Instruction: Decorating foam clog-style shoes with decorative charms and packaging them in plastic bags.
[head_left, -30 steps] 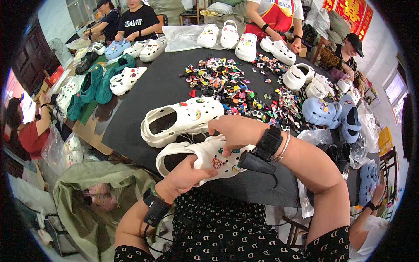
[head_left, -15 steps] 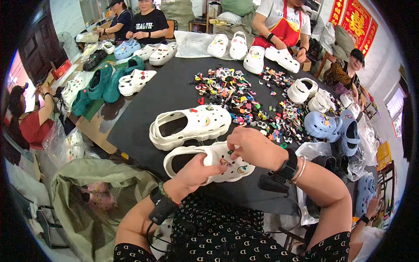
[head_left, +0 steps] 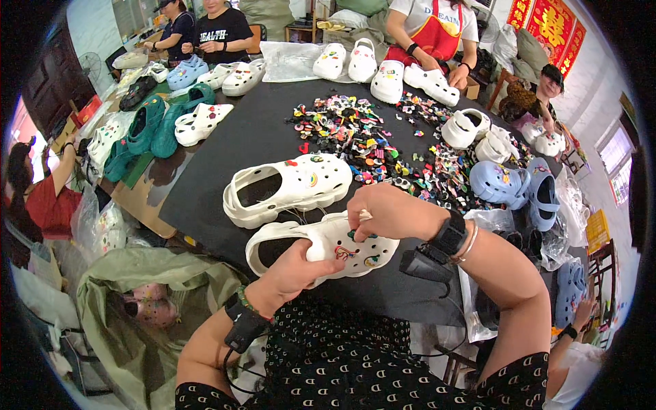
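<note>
White perforated clog [head_left: 328,246] with small coloured charms lies sideways at the table's near edge.

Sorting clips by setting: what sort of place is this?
Likely a small workshop where clogs get decorated: a black table strewn with small colourful charms, white foam clogs in rows, and several people working around it.

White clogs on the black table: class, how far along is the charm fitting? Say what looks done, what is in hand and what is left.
Done: the finished clog lies on the table already bearing charms. In hand: the left hand grips the second clog, which carries a few charms, while the right hand presses at its top. Left: some of its holes look empty, and a charm pile remains.
</note>
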Action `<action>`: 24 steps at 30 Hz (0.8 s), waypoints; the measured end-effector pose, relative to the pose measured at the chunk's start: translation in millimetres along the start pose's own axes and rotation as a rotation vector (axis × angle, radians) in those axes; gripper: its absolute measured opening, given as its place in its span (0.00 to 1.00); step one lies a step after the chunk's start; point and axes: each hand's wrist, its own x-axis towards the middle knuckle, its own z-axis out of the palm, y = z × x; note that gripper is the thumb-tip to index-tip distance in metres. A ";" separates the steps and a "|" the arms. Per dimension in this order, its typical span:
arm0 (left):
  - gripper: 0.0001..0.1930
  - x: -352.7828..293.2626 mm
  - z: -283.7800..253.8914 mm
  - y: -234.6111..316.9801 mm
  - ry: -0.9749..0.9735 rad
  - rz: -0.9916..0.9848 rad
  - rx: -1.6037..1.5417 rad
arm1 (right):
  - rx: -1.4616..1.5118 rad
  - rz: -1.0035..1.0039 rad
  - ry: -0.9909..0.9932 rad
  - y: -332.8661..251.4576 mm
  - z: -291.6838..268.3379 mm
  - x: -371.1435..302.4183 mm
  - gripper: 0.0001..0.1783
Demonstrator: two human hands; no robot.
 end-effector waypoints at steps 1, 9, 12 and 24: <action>0.29 -0.7 -1.5 -1.1 0.031 -0.035 0.011 | 0.001 0.071 -0.037 0.3 1.6 3.6 0.17; 0.30 -1.1 -5.5 -5.2 -0.007 -0.019 0.059 | 0.066 0.195 -0.082 -9.7 1.2 8.8 0.36; 0.30 -0.9 -1.5 1.4 -0.033 -0.018 0.046 | 0.037 0.204 -0.085 -5.3 5.4 12.3 0.37; 0.35 5.3 -5.6 -14.4 0.010 -0.018 -0.049 | -0.180 0.295 -0.040 -14.8 23.0 15.3 0.37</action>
